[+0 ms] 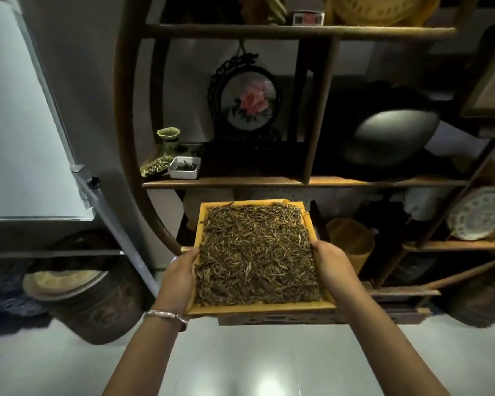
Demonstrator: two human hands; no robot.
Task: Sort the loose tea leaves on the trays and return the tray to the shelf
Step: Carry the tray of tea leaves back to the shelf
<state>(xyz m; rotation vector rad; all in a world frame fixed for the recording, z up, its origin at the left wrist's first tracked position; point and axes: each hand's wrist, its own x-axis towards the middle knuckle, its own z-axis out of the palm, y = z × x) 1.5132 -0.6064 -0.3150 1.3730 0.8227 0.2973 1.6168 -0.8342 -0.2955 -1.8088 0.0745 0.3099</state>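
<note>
shelf (pixel 297 182) packed with a white dish (pixel 184 168) and black pot (pixel 389 141), left hand (pixel 180 274) and right hand (pixel 330 265) gripping the tea (pixel 257 252) tray (pixel 260 307) by its side edges

The fingers of the left hand (pixel 180 277) and right hand (pixel 330 262) are hidden under the tray (pixel 262 307); the tray floor is covered by tea leaves (pixel 257 252); both forearms are cut by the bottom edge; the yellow basket (pixel 383 8) is cropped at the top; the white dish (pixel 184 168) contents are too small to identify.
</note>
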